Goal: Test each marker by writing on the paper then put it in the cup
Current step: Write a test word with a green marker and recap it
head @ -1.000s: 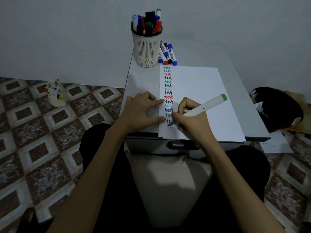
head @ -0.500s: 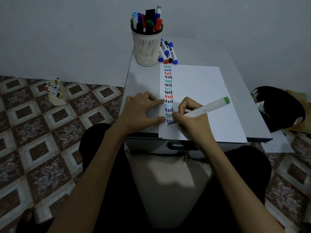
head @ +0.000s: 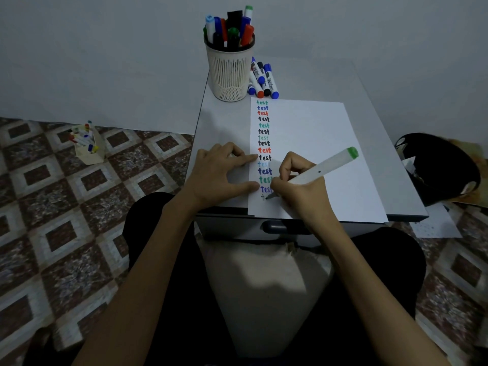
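A white sheet of paper (head: pixel 317 143) lies on a small grey table (head: pixel 224 120), with a column of coloured "test" words down its left edge. My right hand (head: pixel 298 191) grips a white marker with a green end (head: pixel 324 169); its tip touches the paper just below the last word, where a faint first stroke shows. My left hand (head: pixel 221 173) presses the paper's left edge with index finger and thumb. A cream mesh cup (head: pixel 229 72) full of markers stands at the table's back. Several capped markers (head: pixel 262 79) lie beside it on the right.
A small cream box of markers (head: pixel 87 143) sits on the patterned tile floor to the left. A black bag (head: pixel 438 167) lies right of the table, with a loose sheet (head: pixel 433 225) on the floor below it. The wall is close behind the table.
The marker tip has shifted slightly on the paper and a first faint stroke has appeared under the last word. My left hand has stayed in place.
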A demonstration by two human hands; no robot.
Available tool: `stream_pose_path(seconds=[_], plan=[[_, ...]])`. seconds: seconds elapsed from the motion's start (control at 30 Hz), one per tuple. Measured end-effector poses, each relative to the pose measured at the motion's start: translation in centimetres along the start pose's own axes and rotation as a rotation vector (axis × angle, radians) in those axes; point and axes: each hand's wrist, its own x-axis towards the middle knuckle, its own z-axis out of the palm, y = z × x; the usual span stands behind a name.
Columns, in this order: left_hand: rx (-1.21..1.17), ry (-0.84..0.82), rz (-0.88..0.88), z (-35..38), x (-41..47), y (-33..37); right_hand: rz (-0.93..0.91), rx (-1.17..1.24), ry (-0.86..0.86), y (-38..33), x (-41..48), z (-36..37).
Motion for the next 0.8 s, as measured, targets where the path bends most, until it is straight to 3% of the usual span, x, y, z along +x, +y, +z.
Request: stream_pose_path(seconds=[0.33, 0.5, 0.8], plan=[[-0.008, 0.011, 0.007, 0.1, 0.0, -0.1, -0.009, -0.031, 0.0, -0.15, -0.08, -0.04], [-0.008, 0.009, 0.011, 0.1, -0.01, -0.07, -0.031, -0.027, 0.096, 0.07, -0.13, -0.04], [-0.017, 0.006, 0.011, 0.0, -0.03, -0.08, -0.009, -0.027, 0.039, -0.02, -0.02, -0.08]])
